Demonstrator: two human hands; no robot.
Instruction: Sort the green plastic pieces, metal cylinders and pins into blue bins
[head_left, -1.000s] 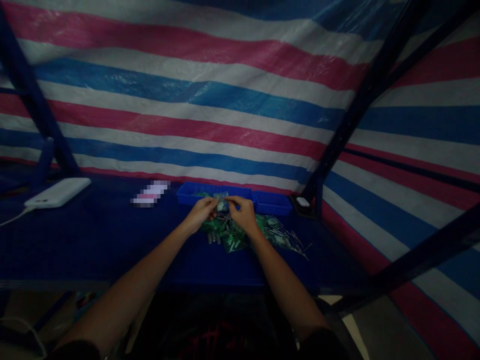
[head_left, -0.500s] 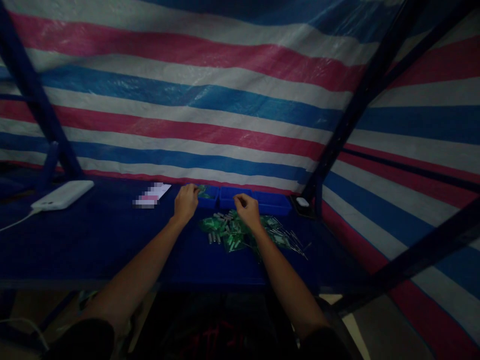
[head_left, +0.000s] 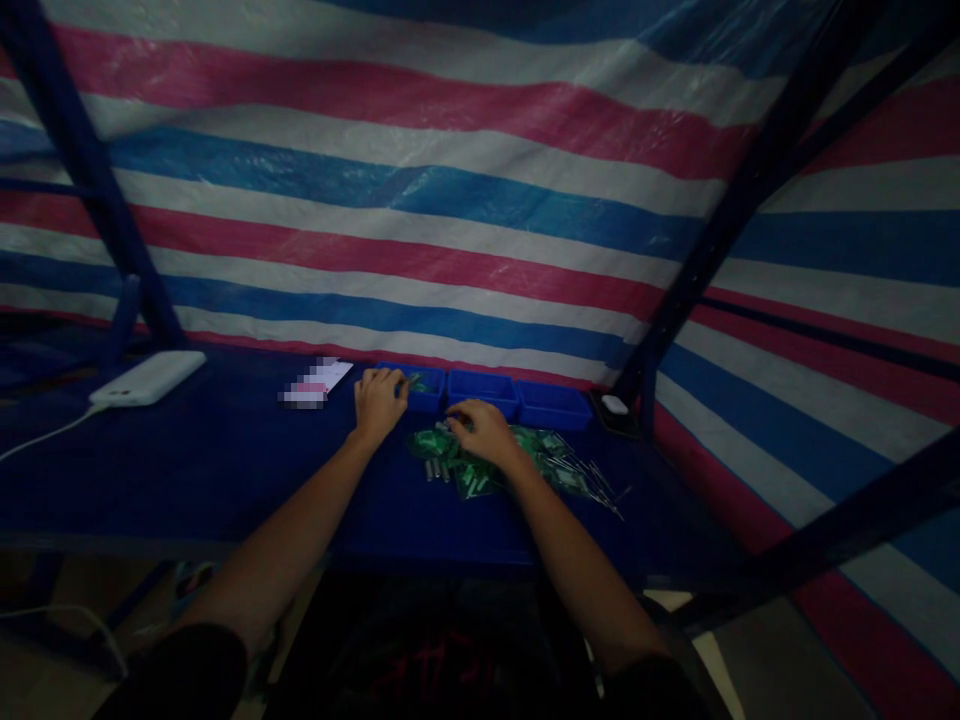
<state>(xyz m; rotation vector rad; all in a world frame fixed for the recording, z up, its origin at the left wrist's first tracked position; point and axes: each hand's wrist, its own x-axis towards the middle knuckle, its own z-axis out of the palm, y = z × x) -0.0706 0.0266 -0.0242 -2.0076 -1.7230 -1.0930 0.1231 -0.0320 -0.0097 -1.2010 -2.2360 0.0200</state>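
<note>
My left hand (head_left: pixel 380 405) is at the left edge of the left blue bin (head_left: pixel 429 404), fingers curled together; what they hold, if anything, is hidden. Small green pieces (head_left: pixel 417 383) lie inside that bin, close to the fingertips. My right hand (head_left: pixel 484 432) reaches palm down over a pile of green, shiny packets (head_left: pixel 474 482), its thumb and forefinger apart near the pile's back edge. Short silvery cylinders (head_left: pixel 437 470) lie at the pile's left. Thin metal rods (head_left: pixel 598 488) are scattered along its right side. Dim light hides finer detail.
A middle blue bin (head_left: pixel 484 384) and a right blue bin (head_left: pixel 555 404) complete the row. A phone with a blurred screen (head_left: pixel 319 384) lies left of them, a white power bank with a cable (head_left: pixel 150 378) farther left. A small white case (head_left: pixel 615 404) sits by the right frame post (head_left: pixel 675 290).
My right hand has come down from in front of the middle bin to the pile, its fingers spreading. The left hand stays by the left bin, fingers curled lower. The view shifts slightly.
</note>
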